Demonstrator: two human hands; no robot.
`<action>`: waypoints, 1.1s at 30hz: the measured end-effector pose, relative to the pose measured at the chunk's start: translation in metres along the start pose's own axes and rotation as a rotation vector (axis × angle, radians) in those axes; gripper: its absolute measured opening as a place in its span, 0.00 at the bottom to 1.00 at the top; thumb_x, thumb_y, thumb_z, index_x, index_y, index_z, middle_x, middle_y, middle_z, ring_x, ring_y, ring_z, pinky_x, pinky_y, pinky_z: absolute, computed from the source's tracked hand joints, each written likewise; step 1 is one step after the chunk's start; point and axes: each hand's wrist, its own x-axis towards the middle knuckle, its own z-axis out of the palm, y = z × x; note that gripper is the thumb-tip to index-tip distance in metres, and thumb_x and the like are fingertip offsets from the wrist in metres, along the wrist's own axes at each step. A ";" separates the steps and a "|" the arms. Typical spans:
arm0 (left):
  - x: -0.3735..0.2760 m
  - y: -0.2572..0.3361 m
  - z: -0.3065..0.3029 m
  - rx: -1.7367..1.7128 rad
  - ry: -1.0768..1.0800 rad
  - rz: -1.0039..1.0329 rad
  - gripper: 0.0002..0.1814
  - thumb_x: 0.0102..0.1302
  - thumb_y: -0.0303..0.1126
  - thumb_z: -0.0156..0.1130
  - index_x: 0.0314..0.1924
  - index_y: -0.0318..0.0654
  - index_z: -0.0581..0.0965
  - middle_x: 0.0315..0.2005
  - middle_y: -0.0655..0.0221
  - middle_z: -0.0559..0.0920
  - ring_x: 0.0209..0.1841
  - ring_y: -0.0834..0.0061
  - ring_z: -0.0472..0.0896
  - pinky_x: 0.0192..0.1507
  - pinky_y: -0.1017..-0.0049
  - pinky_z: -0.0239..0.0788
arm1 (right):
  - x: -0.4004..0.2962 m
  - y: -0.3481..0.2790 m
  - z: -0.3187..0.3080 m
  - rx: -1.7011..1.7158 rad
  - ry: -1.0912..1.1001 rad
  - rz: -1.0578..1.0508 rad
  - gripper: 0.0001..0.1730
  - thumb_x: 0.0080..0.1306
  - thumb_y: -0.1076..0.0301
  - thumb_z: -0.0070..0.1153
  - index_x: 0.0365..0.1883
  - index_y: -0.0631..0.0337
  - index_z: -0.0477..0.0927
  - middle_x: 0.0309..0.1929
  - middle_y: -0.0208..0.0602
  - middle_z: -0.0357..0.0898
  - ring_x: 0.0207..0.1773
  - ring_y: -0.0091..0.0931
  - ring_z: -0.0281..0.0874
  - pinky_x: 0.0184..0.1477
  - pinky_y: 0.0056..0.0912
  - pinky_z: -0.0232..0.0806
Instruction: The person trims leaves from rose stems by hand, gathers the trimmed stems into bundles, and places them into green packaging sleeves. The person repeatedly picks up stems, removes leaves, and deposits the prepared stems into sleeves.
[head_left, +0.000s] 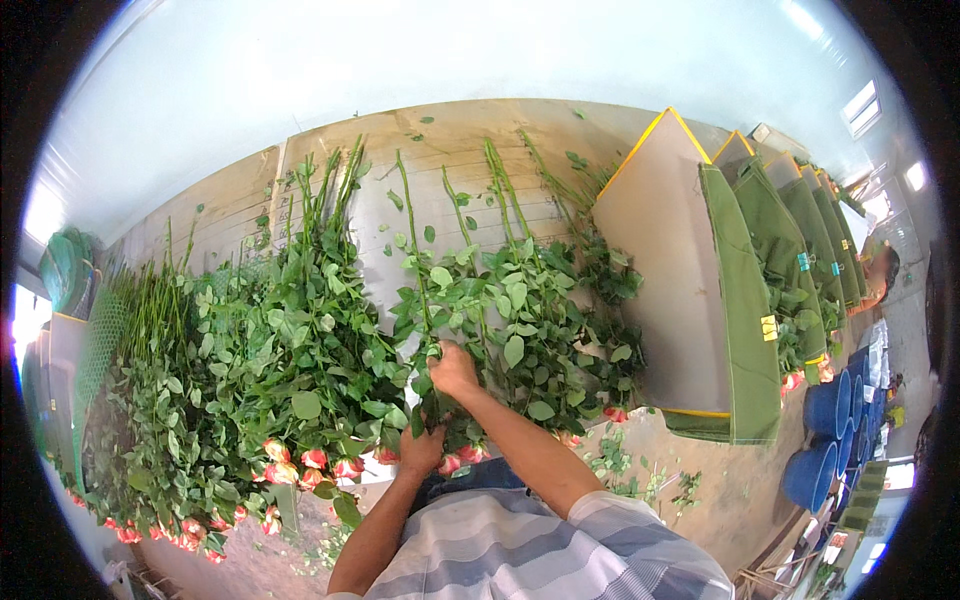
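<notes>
A long-stemmed rose (414, 259) lies before me, its bare green stem end pointing away. My right hand (453, 370) is closed around its leafy stem about midway. Lower down, close to my body, my left hand (422, 450) grips the same rose among dark leaves, which hide its fingertips. Pink-and-cream rose heads (471, 453) show just right of my left hand; which bloom belongs to the held stem I cannot tell. More leafy roses (517, 300) lie to the right of it, and a thick heap of roses (300, 337) spreads to the left, blooms towards me.
The worktop (382, 225) bears ruled lines and markings. At right stand several green fabric-covered dividers (739, 300) with yellow edging. Blue buckets (810, 476) are beyond them, near another person (874, 277). Green netting (101, 352) borders the left heap. Leaf litter (630, 465) covers parts of the floor.
</notes>
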 end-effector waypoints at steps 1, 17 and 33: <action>-0.001 -0.005 0.002 0.009 -0.002 0.033 0.17 0.57 0.30 0.60 0.48 0.34 0.75 0.38 0.48 0.82 0.41 0.47 0.80 0.44 0.61 0.71 | 0.001 0.001 0.001 -0.011 -0.001 -0.006 0.26 0.61 0.60 0.59 0.53 0.69 0.73 0.48 0.61 0.77 0.52 0.53 0.74 0.53 0.50 0.67; -0.003 0.086 -0.050 -0.185 -0.030 -0.027 0.18 0.70 0.31 0.55 0.57 0.30 0.71 0.43 0.56 0.81 0.45 0.66 0.79 0.49 0.71 0.70 | -0.024 0.013 -0.073 0.815 -0.052 -0.261 0.12 0.66 0.71 0.56 0.48 0.61 0.76 0.31 0.21 0.72 0.29 0.14 0.62 0.30 0.19 0.60; -0.015 0.070 -0.038 -0.382 -0.018 -0.287 0.19 0.69 0.32 0.55 0.57 0.31 0.71 0.38 0.64 0.80 0.33 0.78 0.78 0.38 0.77 0.71 | -0.012 0.117 -0.180 0.058 0.235 0.115 0.31 0.67 0.55 0.55 0.62 0.67 0.69 0.62 0.52 0.69 0.64 0.45 0.67 0.60 0.50 0.63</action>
